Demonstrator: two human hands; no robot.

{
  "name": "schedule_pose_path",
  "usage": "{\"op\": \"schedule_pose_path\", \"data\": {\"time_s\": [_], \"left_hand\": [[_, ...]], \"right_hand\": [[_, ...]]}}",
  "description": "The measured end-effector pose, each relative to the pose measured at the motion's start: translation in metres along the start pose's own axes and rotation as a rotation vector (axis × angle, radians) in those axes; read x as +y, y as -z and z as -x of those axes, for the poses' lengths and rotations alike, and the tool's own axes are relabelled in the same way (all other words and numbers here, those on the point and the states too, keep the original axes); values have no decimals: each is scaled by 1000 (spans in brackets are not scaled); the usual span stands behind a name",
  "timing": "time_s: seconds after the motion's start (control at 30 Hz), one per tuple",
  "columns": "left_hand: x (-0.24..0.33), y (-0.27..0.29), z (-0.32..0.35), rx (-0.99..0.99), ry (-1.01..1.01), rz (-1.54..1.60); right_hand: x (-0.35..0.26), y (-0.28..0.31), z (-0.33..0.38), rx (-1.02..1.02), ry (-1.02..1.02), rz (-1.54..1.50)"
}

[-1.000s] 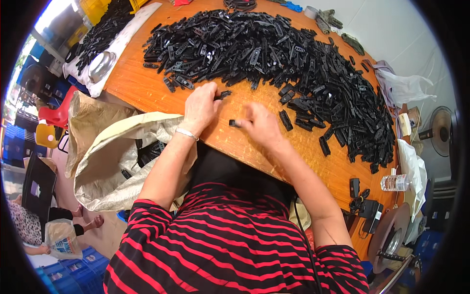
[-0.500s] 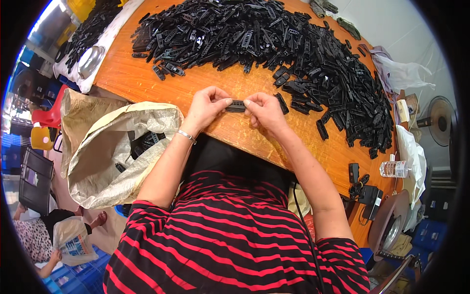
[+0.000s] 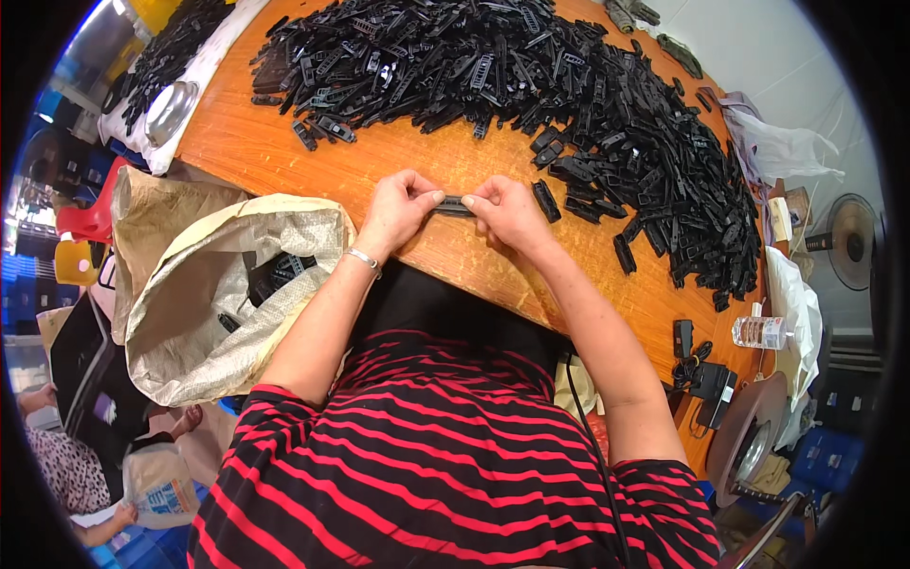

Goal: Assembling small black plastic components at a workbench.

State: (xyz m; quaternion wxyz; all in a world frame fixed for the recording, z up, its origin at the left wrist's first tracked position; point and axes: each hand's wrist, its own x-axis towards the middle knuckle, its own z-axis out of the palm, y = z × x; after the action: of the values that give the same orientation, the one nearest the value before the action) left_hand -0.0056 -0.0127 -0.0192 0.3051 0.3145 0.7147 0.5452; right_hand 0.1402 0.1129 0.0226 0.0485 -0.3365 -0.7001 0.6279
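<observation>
Both hands have lifted off the desk since a second ago, when they were pressing down among loose pieces; now they meet just above the near edge with one black plastic strip (image 3: 454, 203) held between them. The left hand (image 3: 400, 209) pinches the strip's left end with thumb and fingertips, and the right hand (image 3: 509, 212) pinches the other end the same way, so the two hands are clamped on the same piece, knuckles close together. The strip lies roughly level between them, over the bare orange wood of the desk (image 3: 284, 152). A silver bracelet (image 3: 363, 259) sits on the left wrist.

Beyond the hands, a large heap of black plastic parts (image 3: 531, 76) spreads across the far half of the desk and curves round to the right of the right hand, with a few single pieces lying just past the right fingers. To the left of the left hand, below the desk edge, an open woven sack (image 3: 190, 313) hangs with some black pieces inside. Far left of the hands, a white tray (image 3: 204, 66) holds more black parts and a metal bowl (image 3: 172, 111). Well to the right of the right forearm, a clear plastic bottle (image 3: 761, 332) lies on the desk, near a black charger with cable (image 3: 706, 377).
</observation>
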Motion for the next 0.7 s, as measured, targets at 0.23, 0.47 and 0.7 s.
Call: {"op": "schedule_pose_path", "data": {"time_s": [0.23, 0.47, 0.7], "left_hand": [[2, 6, -4, -15, 71, -209], [4, 1, -3, 7, -4, -405], [7, 9, 11, -16, 41, -235]], "right_hand": [[-15, 0, -1, -1, -33, 148], [-2, -3, -7, 31, -6, 323], [29, -8, -5, 233, 205, 353]]}}
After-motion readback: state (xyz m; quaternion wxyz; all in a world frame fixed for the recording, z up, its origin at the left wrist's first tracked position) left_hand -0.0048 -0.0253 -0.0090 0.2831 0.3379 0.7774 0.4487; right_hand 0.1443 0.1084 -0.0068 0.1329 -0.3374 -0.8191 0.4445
